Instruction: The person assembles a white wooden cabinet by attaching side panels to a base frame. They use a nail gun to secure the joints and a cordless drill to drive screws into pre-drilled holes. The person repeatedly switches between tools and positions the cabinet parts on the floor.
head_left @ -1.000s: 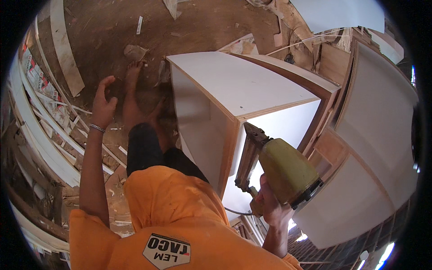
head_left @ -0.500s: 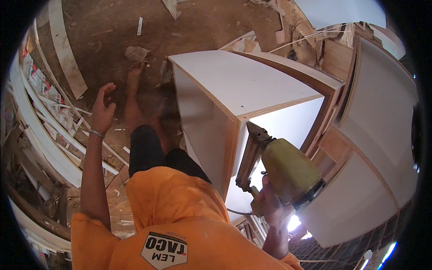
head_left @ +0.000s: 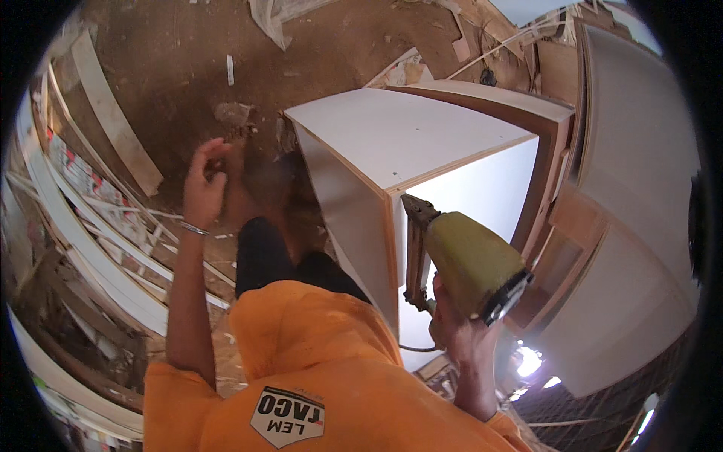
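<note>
My right hand (head_left: 461, 331) grips the handle of an olive-green nail gun (head_left: 474, 264), with a hose running off below it. The gun's dark nose points at the near top corner of a white box-shaped cabinet (head_left: 422, 129) with bare plywood edges. Whether the nose touches the edge I cannot tell. To the left of the cabinet, my left hand (head_left: 203, 184) hangs in the air above the floor. It is empty, its fingers loosely bent and apart from the thumb, and a bracelet (head_left: 195, 228) circles its wrist.
Behind the cabinet lies another wooden frame (head_left: 489, 98). Large white panels (head_left: 633, 151) stand at the right. Long white strips (head_left: 113, 260) and wood offcuts pile up on the left. A plank (head_left: 113, 120) and plastic sheeting (head_left: 282, 15) lie on the brown dirt floor.
My left hand has come closer to the cabinet, and the view has shifted slightly. The nail gun stays at the cabinet's near top corner, held in my right hand.
</note>
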### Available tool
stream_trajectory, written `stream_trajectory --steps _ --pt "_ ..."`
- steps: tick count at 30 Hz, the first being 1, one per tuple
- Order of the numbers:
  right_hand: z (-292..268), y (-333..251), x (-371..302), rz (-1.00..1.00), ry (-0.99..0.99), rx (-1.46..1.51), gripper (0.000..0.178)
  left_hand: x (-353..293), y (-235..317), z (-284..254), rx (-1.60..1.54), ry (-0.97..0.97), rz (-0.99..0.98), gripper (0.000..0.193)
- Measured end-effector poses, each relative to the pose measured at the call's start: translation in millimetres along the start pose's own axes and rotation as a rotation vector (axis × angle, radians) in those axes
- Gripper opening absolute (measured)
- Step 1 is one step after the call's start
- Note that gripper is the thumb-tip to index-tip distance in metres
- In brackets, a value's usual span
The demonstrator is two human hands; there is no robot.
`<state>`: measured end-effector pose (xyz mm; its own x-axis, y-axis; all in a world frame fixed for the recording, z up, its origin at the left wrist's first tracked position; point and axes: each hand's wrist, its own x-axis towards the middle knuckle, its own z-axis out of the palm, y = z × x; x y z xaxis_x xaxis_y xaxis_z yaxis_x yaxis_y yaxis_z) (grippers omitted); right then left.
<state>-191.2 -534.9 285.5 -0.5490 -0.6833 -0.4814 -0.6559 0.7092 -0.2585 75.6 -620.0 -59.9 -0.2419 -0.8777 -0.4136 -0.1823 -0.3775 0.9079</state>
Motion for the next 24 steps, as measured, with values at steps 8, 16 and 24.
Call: stream_trajectory --steps 8,16,24 --pt "-28.0 25.7 -26.5 0.382 -0.012 0.278 0.034 9.3 198.3 99.6 0.122 -0.543 0.241 0.031" --pt "-10.3 67.4 -135.7 0.673 0.110 0.297 0.036 -4.7 287.8 193.7 0.782 -0.719 0.305 0.046" --pt "45.9 96.9 -249.7 1.007 0.391 0.557 0.045 28.3 225.6 257.9 0.490 -0.607 0.525 0.038"
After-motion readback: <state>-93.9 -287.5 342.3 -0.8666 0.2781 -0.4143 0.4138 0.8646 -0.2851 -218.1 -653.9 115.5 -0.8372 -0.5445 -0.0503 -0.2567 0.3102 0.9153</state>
